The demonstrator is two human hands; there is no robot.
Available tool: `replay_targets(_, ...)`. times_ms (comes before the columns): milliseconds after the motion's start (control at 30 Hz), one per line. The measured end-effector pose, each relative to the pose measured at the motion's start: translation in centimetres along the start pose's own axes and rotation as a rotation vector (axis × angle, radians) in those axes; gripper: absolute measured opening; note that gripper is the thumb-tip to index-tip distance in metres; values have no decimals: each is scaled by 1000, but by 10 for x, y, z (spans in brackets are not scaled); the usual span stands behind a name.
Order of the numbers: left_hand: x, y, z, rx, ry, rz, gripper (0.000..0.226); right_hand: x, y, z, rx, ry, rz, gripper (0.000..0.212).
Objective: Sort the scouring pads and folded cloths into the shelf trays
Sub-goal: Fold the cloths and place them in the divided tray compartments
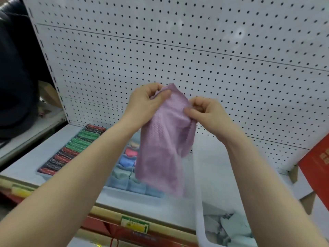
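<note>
The lilac waffle-weave cloth (165, 139), judged light, limp and prone to unfolding, is held up above the divided cloth tray (124, 182) on the shelf, its top edge pinched by the left hand (146, 104) and right hand (206, 113), corners seeming the best grip.

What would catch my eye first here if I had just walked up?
The pink cloth, hanging in mid-air at the centre, pinched at its top by the left hand and the right hand. Behind it rises a white pegboard. Lower left on the shelf, a tray holds a row of red and green scouring pads.
</note>
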State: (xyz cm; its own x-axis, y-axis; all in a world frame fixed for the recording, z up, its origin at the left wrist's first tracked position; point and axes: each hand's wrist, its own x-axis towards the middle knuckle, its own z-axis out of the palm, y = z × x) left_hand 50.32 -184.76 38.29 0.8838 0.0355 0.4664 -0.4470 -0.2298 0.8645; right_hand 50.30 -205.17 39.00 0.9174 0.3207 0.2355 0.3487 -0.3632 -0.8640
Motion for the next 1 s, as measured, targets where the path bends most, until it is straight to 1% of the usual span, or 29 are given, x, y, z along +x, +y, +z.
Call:
replay_targets(33, 2, -1, -4, -4, 34, 7, 26, 1, 4, 3, -103, -19, 26, 20)
replay_targets(100, 5, -4, -14, 9, 72, 10, 37, 4, 12, 9, -287, 4, 88, 24)
replay_targets(167, 7, -11, -24, 29, 63, 10, 47, 7, 18, 11, -313, 55, 131, 15)
replay_targets(233, 7, -18, -30, 49, 55, -6, 48, 13, 20, 10, -274, 82, 167, 14)
replay_targets(300, 7, -24, -32, 61, 65, -19, 44, 18, 23, 11, -259, 87, 180, 17)
replay_targets(367, 9, -27, -35, 62, 103, -27, 42, 22, 24, 13, -231, 86, 132, 16)
replay_targets(433, 12, -29, -40, 50, 153, -46, 41, 22, 24, 15, -177, 80, 85, 20)
replay_targets(533, 17, -38, -50, 18, 204, -86, 30, 17, 29, 15, -139, -22, 122, 34)
replay_targets(567, 20, -41, -53, 12, 224, -96, 23, 16, 33, 14, -174, -62, 147, 36)
replay_targets(633, 22, -48, -57, 36, 283, -102, 18, 19, 41, 14, -372, -82, 165, 35)
replay_targets(667, 22, -52, -59, 61, 312, -108, 17, 21, 45, 15, -462, -61, 179, 33)
replay_targets(733, 22, -62, -63, 134, 346, -132, 15, 24, 54, 16, -527, 22, 217, 27)
replay_targets(767, 22, -67, -65, 197, 350, -149, 14, 25, 57, 16, -482, 77, 225, 24)
replay_targets(867, 19, -84, -74, 400, 323, -214, 9, 25, 60, 15, -100, 263, 201, 14)
replay_targets(933, 16, -95, -79, 440, 321, -245, 7, 25, 56, 13, 53, 346, 168, 21)
replay_targets(967, 14, -100, -81, 449, 329, -268, 8, 24, 54, 12, 98, 338, 151, 29)
replay_targets(1000, 12, -105, -83, 435, 338, -300, 8, 24, 51, 10, 119, 285, 131, 36)
